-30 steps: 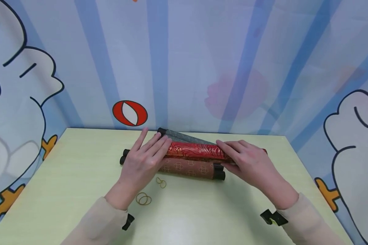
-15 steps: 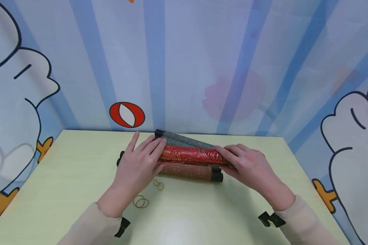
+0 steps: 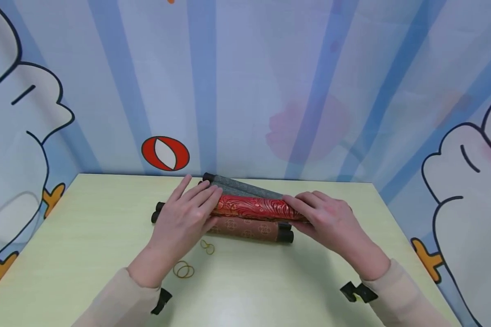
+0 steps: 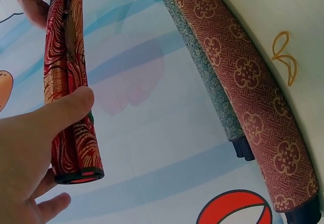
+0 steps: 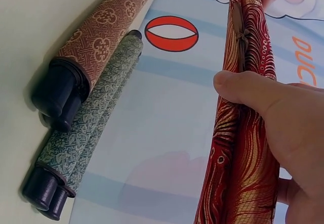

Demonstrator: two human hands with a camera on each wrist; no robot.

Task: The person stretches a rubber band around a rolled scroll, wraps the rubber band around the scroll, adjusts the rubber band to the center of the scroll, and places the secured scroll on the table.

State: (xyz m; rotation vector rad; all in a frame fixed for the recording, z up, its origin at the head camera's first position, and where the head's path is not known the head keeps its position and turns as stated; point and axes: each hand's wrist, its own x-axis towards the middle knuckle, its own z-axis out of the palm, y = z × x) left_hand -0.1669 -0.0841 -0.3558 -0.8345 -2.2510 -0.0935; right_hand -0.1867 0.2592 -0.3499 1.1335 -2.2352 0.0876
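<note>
Table (image 3: 249,295) pale; striped backdrop (image 3: 245,91) behind red roll (image 3: 253,207).

Head view: a pale yellow rectangular table (image 3: 270,290) is looked down on from its near side, a blue-striped cloth backdrop (image 3: 245,91) being faced beyond.
Left wrist view: set close at the left hand (image 3: 180,222); a red-and-gold patterned fabric scroll (image 3: 253,207) is followed toward the right hand (image 3: 331,222).
Right wrist view: also close; the scroll is followed oppositely.
Wrist views' overlap: the scroll and a red-and-white printed oval (image 3: 165,153) are shared.
</note>
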